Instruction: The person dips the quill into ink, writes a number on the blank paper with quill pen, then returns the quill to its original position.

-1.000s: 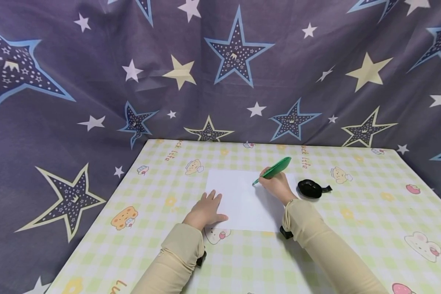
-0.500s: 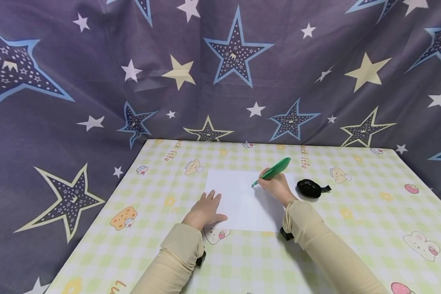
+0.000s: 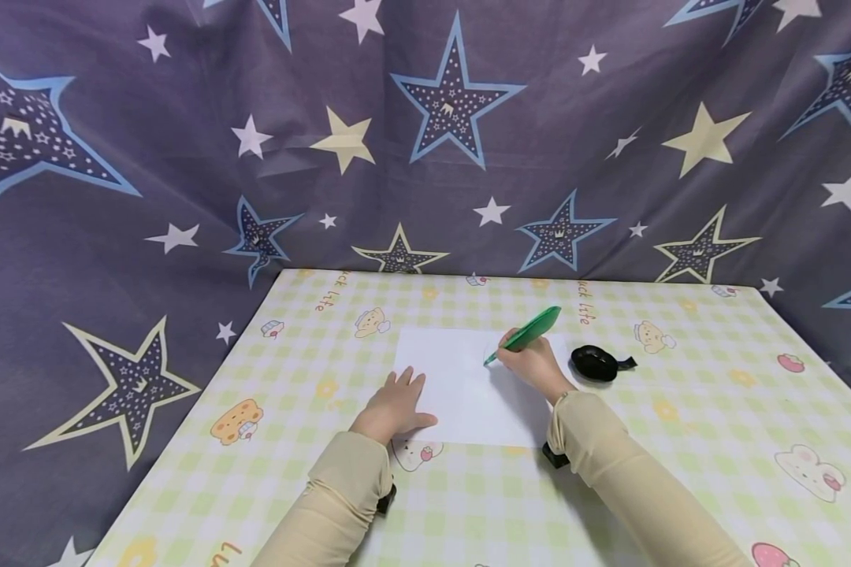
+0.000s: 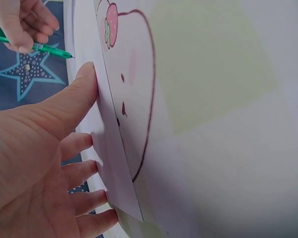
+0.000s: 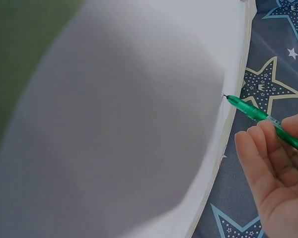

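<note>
A white sheet of paper point(image 3: 461, 402) lies on the table before me. My left hand point(image 3: 392, 408) rests on its left edge with fingers spread; in the left wrist view the thumb and fingertips of the left hand point(image 4: 35, 148) press along the sheet. Over the paper's right half, my right hand point(image 3: 534, 365) pinches a green feather-shaped pen point(image 3: 535, 327) between thumb and fingers. The pen leans up to the right, its tip down at the paper. In the right wrist view the dark point of the pen point(image 5: 253, 111) meets the white surface.
A glossy black oval object point(image 3: 596, 363) with a short tail sits right of the paper. The green-checked tablecloth point(image 3: 709, 441) carries cartoon prints. A dark star-patterned curtain point(image 3: 425, 197) hangs behind the table and along its left side.
The pen tip has moved slightly toward me across the paper, with the right hand following. The left hand stays on the sheet. The head view has shifted a little.
</note>
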### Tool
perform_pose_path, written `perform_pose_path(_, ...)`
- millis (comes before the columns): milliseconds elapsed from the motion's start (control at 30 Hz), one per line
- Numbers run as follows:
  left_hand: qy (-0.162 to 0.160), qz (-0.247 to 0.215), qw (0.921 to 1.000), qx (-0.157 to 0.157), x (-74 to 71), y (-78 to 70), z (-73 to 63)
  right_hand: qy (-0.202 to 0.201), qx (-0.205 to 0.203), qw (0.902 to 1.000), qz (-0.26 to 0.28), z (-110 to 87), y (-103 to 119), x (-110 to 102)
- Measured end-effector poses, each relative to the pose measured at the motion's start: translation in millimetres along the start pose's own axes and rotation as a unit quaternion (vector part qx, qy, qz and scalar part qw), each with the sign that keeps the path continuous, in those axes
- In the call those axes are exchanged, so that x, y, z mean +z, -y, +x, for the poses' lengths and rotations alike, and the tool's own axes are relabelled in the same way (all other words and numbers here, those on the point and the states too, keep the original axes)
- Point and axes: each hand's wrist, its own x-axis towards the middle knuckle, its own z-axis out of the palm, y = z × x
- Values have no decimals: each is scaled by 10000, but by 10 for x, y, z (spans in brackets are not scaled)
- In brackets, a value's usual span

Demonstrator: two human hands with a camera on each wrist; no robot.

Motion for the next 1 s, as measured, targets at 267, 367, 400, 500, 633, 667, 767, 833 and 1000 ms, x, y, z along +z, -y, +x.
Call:
perform_pose_path(267,10,-28,10000,-14,5,0,3,79,19,9999,68,-39,13,-10)
perform_pose_path(367,16,-29,10000,-6,1,-4,-1,81,-6,9999,89,-55,21,-10)
perform_pose_path(400,17,-20,10000,-4,1,-6,-3,80,-19,9999,92,-59,23,-11)
perform_pose_path(500,2,-11,10000,10,-1,-9,-5,83,-50,9999,72,-68,24,-11)
perform_pose_path(633,-21,-14,10000,11,-7,-10,-6,93,-90,9999,18,-79,18,-15)
perform_pose_path(667,-19,-15,10000,8,-8,-10,-7,92,-102,9999,14,-81,15,-15)
perform_pose_path(767,-16,-22,10000,8,-8,-10,-6,80,-140,9999,-32,-93,16,-19)
perform_pose_path(833,-9,-19,10000,12,-8,-11,-7,66,-149,9999,-37,-100,17,-20)
perform_pose_path(1000,-12,12,10000,24,-10,-8,-6,100,-125,9999,-10,-120,17,-24)
